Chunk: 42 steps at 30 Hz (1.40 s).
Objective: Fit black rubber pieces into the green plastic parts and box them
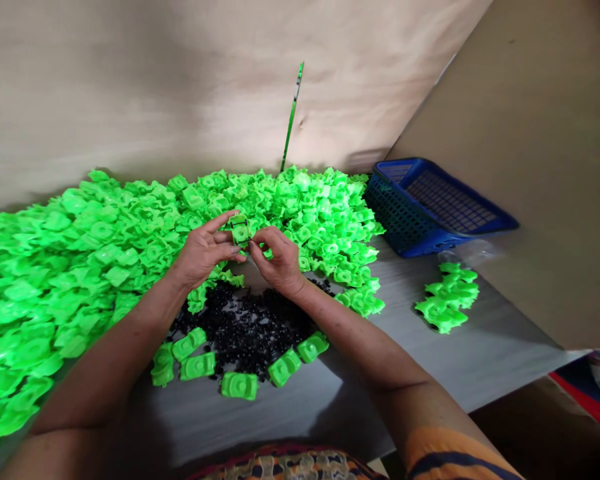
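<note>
My left hand (205,252) holds a bright green plastic toy car body (241,232) by its edges, underside towards me. Black parts like wheel axles cross it near both ends. The thumb and forefinger of my right hand (279,260) pinch the end of the black wheel axle at the near right corner. Below my hands lies a heap of small black wheel axles (253,333). Around its near side are several green car bodies, among them one at the front (239,385) and one at the right (285,367).
A large pile of green car bodies (105,233) covers the table's left and back. A blue plastic basket (405,227) stands at the back right, with a small group of green bodies (447,297) before it. A thin green strip (290,127) rises against the back wall (180,80).
</note>
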{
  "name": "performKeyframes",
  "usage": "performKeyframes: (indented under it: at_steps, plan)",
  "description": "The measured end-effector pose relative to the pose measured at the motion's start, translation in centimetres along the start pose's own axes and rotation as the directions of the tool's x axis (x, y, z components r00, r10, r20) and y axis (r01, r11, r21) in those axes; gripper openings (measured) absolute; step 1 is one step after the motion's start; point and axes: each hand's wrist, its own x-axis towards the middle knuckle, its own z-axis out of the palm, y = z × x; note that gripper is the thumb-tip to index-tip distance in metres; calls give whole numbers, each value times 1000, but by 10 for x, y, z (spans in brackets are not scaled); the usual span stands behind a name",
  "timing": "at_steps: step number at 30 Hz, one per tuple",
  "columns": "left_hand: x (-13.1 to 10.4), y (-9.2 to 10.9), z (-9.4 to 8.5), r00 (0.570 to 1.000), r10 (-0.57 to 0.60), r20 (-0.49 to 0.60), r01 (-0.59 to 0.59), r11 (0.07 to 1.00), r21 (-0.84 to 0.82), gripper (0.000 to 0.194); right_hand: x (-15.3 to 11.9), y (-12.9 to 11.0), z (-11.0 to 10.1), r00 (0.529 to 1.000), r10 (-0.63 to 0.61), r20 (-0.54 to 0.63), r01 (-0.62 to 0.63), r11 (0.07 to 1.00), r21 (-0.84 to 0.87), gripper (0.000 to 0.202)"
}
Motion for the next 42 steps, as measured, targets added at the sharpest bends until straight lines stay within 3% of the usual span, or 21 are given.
performKeyframes:
  at_steps: [8, 13, 20, 28, 35, 42]
  plan:
    - [1, -2, 0, 1000, 16, -23, -16, 1000, 12, 96, 0, -5, 1, 994, 102, -34, -100, 992, 72, 20]
    - [1, -3, 1, 999, 25, -37, -24, 999, 33, 94, 1, -6, 1, 997, 66, -50, -63, 997, 53, 20]
    - [2, -6, 0, 998, 30, -60, -29, 999, 32, 93, 1, -5, 0, 997, 78, -9, -78, 996, 43, 20]
    - [1, -6, -1, 996, 52, -70, -48, 997, 60, 90, 0, 0, 4, 980, 192, 45, -197, 973, 123, 17]
    - [1, -5, 3, 994, 56, -94, -52, 998, 40, 88, 0, 3, 7, 989, 149, 1, -146, 963, 229, 16]
    - [0, -6, 5, 993, 68, -97, -61, 996, 70, 83, 0, 3, 6, 975, 201, 97, -213, 969, 128, 18]
